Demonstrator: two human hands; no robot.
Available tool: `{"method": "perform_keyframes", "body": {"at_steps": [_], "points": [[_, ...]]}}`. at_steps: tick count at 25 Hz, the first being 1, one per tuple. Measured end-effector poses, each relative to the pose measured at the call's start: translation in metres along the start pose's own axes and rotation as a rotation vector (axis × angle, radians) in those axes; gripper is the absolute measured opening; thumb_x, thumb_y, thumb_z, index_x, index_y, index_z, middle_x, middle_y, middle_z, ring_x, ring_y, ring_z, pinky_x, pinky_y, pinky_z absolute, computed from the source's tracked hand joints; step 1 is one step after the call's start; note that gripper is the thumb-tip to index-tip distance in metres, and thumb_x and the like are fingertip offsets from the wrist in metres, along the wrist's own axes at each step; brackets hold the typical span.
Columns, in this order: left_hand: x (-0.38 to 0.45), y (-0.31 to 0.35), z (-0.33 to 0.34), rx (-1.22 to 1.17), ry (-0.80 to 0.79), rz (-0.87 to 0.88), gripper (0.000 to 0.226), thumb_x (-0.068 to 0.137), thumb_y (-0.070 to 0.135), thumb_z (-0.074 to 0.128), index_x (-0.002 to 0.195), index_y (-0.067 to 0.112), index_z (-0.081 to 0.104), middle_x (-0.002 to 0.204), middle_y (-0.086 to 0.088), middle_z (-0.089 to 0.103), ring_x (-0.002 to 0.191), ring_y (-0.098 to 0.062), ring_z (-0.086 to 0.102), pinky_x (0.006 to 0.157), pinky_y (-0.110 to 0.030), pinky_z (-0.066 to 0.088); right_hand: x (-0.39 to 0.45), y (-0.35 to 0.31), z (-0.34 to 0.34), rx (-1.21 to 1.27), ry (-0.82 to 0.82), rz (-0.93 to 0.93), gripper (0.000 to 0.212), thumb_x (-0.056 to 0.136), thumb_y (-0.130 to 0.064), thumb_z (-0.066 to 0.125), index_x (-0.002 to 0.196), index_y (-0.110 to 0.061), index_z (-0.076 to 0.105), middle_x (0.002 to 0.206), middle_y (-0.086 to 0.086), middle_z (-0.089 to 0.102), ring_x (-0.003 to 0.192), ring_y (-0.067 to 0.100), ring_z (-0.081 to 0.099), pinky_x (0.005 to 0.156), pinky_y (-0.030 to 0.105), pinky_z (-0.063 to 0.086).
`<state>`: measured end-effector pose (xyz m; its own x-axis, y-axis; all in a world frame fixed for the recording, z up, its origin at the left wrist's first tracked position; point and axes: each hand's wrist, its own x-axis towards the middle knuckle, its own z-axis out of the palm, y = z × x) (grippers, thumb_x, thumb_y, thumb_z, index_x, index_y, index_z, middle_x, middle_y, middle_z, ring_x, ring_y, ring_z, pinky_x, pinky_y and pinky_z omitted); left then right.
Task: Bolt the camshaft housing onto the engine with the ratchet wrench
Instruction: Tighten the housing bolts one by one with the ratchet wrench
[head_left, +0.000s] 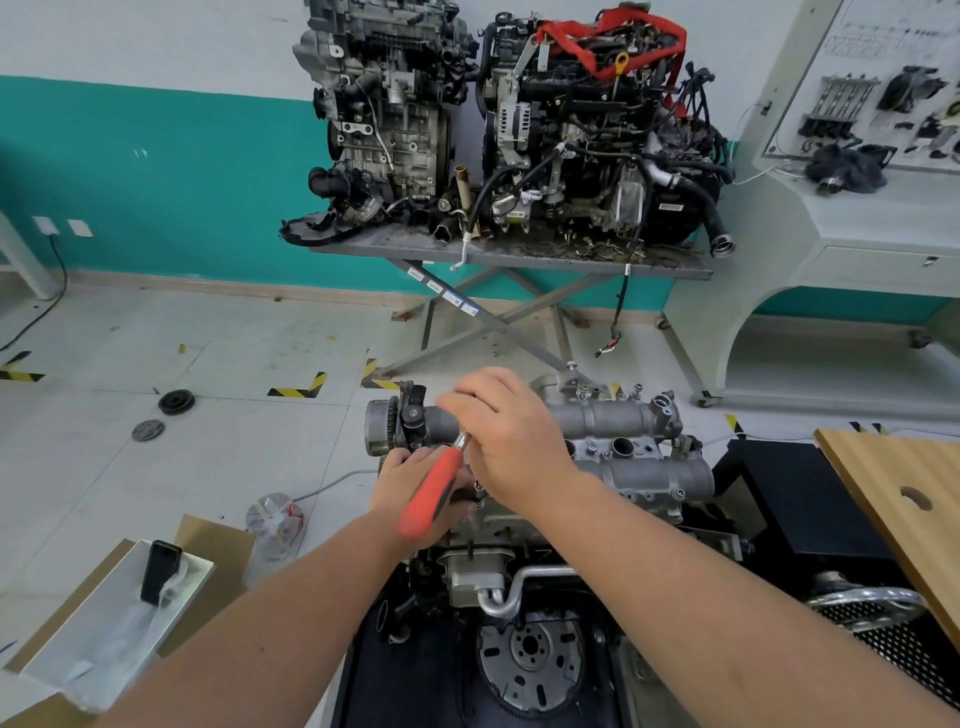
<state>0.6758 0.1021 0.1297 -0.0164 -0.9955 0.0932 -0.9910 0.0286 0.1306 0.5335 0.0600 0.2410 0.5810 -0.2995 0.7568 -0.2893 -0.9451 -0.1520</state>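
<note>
Centrally, silver camshaft housing (613, 447) atop engine (519, 597), low in view. Left hand (415, 493) wrapped round red handle of ratchet wrench (434, 493), shaft angled up to the housing's left end. Right hand (511, 436) over the wrench head, fingers curled down; whether gripping, cannot tell. Beyond, two engines on grey scissor table (519, 254). Phone (160, 571) in box, lower left.

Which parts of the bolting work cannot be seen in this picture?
- Head view: the head of the red-handled ratchet wrench and its bolt, hidden under the right hand.
- Head view: the left hand fingers, partly covered by the handle.
- Head view: bolt seating on the grey aluminium camshaft housing, too small to judge.
</note>
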Motion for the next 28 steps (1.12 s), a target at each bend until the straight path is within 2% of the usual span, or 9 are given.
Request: {"method": "perform_keyframes", "body": {"at_steps": [3, 8, 14, 16, 18, 20, 22, 24, 28], "points": [[0.003, -0.001, 0.0, -0.128, -0.055, 0.028, 0.036, 0.086, 0.054, 0.056, 0.119, 0.04, 0.062, 0.125, 0.021, 0.052, 0.121, -0.008, 0.048, 0.102, -0.034, 0.039, 0.006, 0.001, -0.009, -0.022, -0.144, 0.008, 0.039, 0.08, -0.009, 0.048, 0.11, 0.001, 0.071, 0.102, 0.016, 0.067, 0.09, 0.037, 0.061, 0.073, 0.047, 0.052], [0.002, 0.0, -0.001, -0.022, -0.026, 0.027, 0.036, 0.086, 0.059, 0.051, 0.115, 0.04, 0.061, 0.125, 0.021, 0.051, 0.119, -0.01, 0.047, 0.096, -0.035, 0.041, 0.005, 0.013, -0.024, 0.108, -0.392, -0.009, 0.053, 0.092, -0.025, 0.039, 0.138, -0.005, 0.055, 0.127, 0.015, 0.057, 0.107, 0.031, 0.053, 0.088, 0.043, 0.045], [0.0, 0.002, -0.001, -0.121, -0.037, -0.013, 0.029, 0.09, 0.054, 0.057, 0.113, 0.039, 0.066, 0.121, 0.016, 0.047, 0.116, -0.009, 0.043, 0.097, -0.029, 0.026, 0.012, 0.012, -0.029, 0.035, -0.408, -0.048, 0.038, 0.102, -0.023, 0.05, 0.134, -0.005, 0.059, 0.114, 0.012, 0.064, 0.096, 0.028, 0.062, 0.077, 0.041, 0.052], [-0.001, 0.003, -0.004, -0.032, -0.026, -0.028, 0.033, 0.089, 0.06, 0.053, 0.116, 0.043, 0.063, 0.12, 0.019, 0.047, 0.116, -0.009, 0.044, 0.096, -0.034, 0.024, 0.02, 0.005, -0.029, 0.007, -0.409, 0.096, 0.029, 0.103, -0.027, 0.05, 0.122, -0.014, 0.067, 0.099, 0.003, 0.064, 0.083, 0.023, 0.061, 0.066, 0.035, 0.047], [0.0, 0.003, -0.005, -0.021, -0.043, -0.035, 0.034, 0.089, 0.061, 0.052, 0.116, 0.043, 0.062, 0.12, 0.021, 0.048, 0.116, -0.009, 0.044, 0.095, -0.034, 0.023, 0.033, -0.002, -0.029, -0.054, -0.479, 0.321, 0.026, 0.103, -0.033, 0.046, 0.087, -0.021, 0.062, 0.076, -0.004, 0.06, 0.069, 0.02, 0.056, 0.059, 0.034, 0.04], [0.0, 0.003, -0.006, -0.028, -0.058, -0.04, 0.032, 0.089, 0.061, 0.052, 0.112, 0.043, 0.063, 0.12, 0.021, 0.048, 0.116, -0.009, 0.045, 0.094, -0.034, 0.022, 0.043, -0.007, -0.027, 0.183, -0.511, 0.724, 0.029, 0.1, -0.028, 0.048, 0.073, -0.017, 0.055, 0.063, 0.001, 0.065, 0.06, 0.018, 0.061, 0.053, 0.032, 0.043], [0.0, 0.003, -0.006, -0.019, -0.06, -0.037, 0.032, 0.088, 0.062, 0.05, 0.111, 0.043, 0.063, 0.12, 0.021, 0.048, 0.115, -0.009, 0.046, 0.092, -0.034, 0.022, 0.047, -0.014, -0.024, 0.796, -0.381, 1.188, 0.017, 0.097, -0.016, 0.051, 0.082, -0.011, 0.055, 0.059, 0.002, 0.068, 0.058, 0.015, 0.067, 0.051, 0.024, 0.048], [0.0, 0.003, -0.006, -0.014, -0.068, -0.037, 0.034, 0.089, 0.063, 0.049, 0.114, 0.043, 0.063, 0.122, 0.021, 0.048, 0.116, -0.009, 0.046, 0.092, -0.034, 0.023, 0.045, -0.02, -0.023, 1.284, -0.144, 1.444, 0.016, 0.097, -0.008, 0.05, 0.082, -0.008, 0.057, 0.061, 0.002, 0.067, 0.06, 0.017, 0.068, 0.05, 0.022, 0.05], [0.0, 0.003, -0.006, -0.007, -0.064, -0.037, 0.036, 0.089, 0.063, 0.05, 0.116, 0.042, 0.062, 0.121, 0.021, 0.048, 0.115, -0.009, 0.045, 0.091, -0.034, 0.022, 0.03, -0.017, -0.008, 1.475, 0.269, 1.421, 0.03, 0.1, -0.015, 0.053, 0.071, -0.018, 0.061, 0.07, -0.001, 0.067, 0.067, 0.013, 0.064, 0.06, 0.026, 0.048]]}}
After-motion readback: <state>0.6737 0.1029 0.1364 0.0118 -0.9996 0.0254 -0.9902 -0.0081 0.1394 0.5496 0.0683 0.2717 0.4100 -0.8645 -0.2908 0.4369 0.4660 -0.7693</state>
